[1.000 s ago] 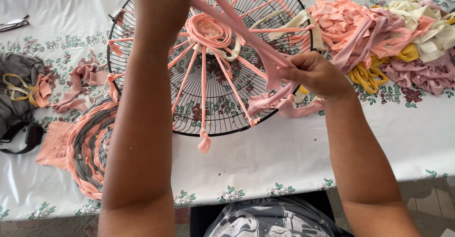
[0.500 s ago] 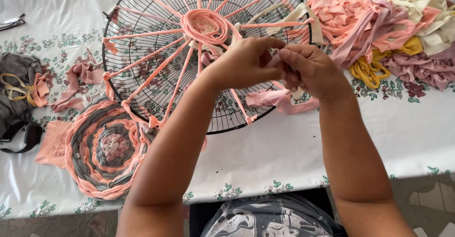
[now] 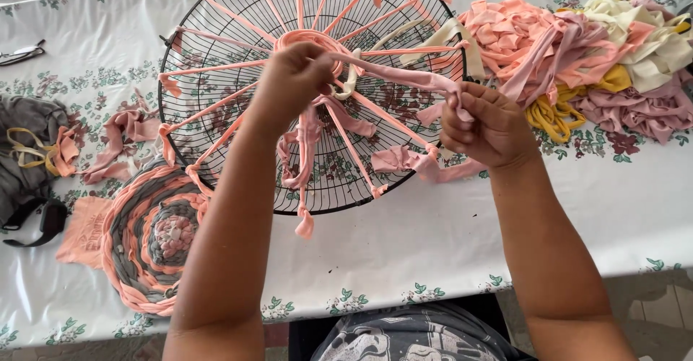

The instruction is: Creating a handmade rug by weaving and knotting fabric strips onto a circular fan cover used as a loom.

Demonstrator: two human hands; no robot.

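Observation:
A round black wire fan guard (image 3: 216, 36) lies flat on the table, strung with pink fabric strips like spokes and a small pink coil woven at its hub. My left hand (image 3: 292, 79) pinches a pink fabric strip (image 3: 404, 78) at the hub. My right hand (image 3: 487, 126) grips the same strip further along, near the guard's right rim, holding it taut between both hands. The strip's loose end trails down over the rim to the right.
A finished round pink and grey woven mat (image 3: 148, 235) lies at the lower left. A heap of pink, yellow and cream fabric strips (image 3: 592, 50) sits at the right. Grey cloth (image 3: 29, 144) and loose pink scraps (image 3: 119, 141) lie at the left on the floral tablecloth (image 3: 447, 245).
My hands, close together at the guard's right side half a second ago, have separated. The left moved to the hub, the right stayed near the rim, stretching the strip.

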